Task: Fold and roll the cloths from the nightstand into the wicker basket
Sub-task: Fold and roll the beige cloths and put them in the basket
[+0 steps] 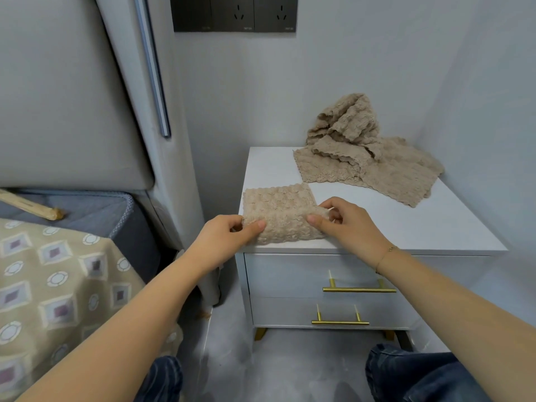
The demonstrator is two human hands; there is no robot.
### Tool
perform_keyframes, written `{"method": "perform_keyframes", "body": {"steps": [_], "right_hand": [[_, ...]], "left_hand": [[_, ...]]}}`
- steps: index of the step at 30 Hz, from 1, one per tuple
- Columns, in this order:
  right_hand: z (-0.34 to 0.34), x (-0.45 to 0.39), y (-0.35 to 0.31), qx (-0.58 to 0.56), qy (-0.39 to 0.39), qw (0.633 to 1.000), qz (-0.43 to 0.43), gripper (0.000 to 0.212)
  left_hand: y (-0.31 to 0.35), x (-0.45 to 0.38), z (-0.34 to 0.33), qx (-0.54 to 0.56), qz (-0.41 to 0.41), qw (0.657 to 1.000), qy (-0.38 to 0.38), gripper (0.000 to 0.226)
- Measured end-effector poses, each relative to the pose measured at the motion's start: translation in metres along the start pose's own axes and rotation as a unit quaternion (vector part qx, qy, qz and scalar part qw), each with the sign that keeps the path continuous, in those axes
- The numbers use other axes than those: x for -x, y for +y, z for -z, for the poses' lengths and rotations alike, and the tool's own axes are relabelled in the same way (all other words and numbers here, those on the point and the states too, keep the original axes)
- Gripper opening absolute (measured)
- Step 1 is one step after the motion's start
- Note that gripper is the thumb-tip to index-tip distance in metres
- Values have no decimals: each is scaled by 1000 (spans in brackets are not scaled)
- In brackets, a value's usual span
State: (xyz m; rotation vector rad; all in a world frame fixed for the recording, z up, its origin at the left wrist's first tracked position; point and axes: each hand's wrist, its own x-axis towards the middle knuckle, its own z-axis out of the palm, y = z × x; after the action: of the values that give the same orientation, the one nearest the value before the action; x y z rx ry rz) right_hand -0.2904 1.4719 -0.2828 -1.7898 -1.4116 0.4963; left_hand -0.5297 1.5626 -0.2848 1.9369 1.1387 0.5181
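white nightstand (406, 224): folded cloth (282, 211) at front-left edge, left hand (229, 232) and right hand (345, 220) pinching its near corners; crumpled cloth pile (365, 152) behind.

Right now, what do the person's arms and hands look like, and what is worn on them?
Both forearms are bare, with no sleeves in view. The left hand shows no gloves or jewellery that can be made out. The right hand is also ungloved, and a thin chain bracelet circles its wrist. Dark blue jeans cover the knees below.
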Motion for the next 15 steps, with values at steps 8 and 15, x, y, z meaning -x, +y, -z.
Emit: {"method": "perform_keyframes", "body": {"steps": [8,15], "right_hand": [[-5,-8,3,81,71,988,113,39],[-14,-16,5,184,76,935,293,12]], "left_hand": [[0,-9,-7,-44,-10,992,119,46],[3,-9,-5,-220,-213,934,185,24]]}}
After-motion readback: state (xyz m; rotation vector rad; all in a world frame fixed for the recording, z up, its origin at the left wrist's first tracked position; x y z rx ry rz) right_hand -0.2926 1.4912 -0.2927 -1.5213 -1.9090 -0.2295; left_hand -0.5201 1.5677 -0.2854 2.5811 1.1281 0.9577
